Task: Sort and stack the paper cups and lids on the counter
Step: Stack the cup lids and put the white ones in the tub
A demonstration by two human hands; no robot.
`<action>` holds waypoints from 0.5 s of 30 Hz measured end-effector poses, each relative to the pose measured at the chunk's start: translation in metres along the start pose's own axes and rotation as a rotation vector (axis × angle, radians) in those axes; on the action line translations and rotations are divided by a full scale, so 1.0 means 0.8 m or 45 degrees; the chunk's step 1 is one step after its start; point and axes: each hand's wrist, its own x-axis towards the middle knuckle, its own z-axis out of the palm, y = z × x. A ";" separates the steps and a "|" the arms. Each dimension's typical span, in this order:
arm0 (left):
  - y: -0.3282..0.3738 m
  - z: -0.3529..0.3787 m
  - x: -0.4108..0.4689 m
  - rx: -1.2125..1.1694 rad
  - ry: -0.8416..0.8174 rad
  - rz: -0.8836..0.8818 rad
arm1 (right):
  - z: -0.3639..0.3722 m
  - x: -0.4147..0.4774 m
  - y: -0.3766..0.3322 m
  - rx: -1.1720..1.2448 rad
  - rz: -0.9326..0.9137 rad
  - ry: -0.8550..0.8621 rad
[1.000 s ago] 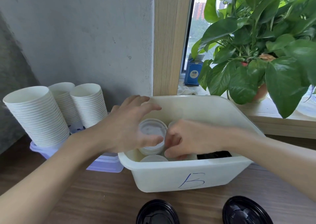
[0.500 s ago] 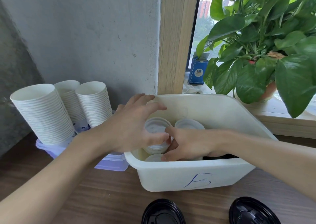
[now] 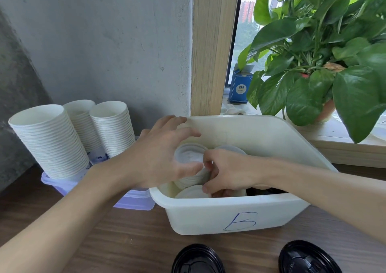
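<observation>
Both hands are inside the white bin (image 3: 240, 216), the one marked B on its near wall. Compared with a second ago, my right hand (image 3: 226, 171) has slid lower and leftward, uncovering a second white lid stack (image 3: 230, 148) at the far side; my left hand (image 3: 160, 158) has hardly shifted. I judge this as a regrip on the lids, not yet a lift.

State of hands:
- Left hand: thumb and curled fingers wrapped around the tall stack of translucent lids (image 3: 191, 160), gripping its left side.
- Right hand: fingertips pinched against the right side of the same stack; lower fingers reach down between stacks, where contact is hidden.

Orientation: the stack stands near the left end of the bin, long axis close to vertical, leaning slightly right, lid faces pointing up.

Three stacks of paper cups (image 3: 50, 141) lie tilted in the purple tray (image 3: 133, 199) to the left, mouths up. Two black lids (image 3: 197, 259) rest on the near counter.
</observation>
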 end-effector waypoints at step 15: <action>0.009 -0.008 0.018 -0.131 0.184 -0.043 | -0.072 -0.035 -0.014 0.392 -0.286 0.531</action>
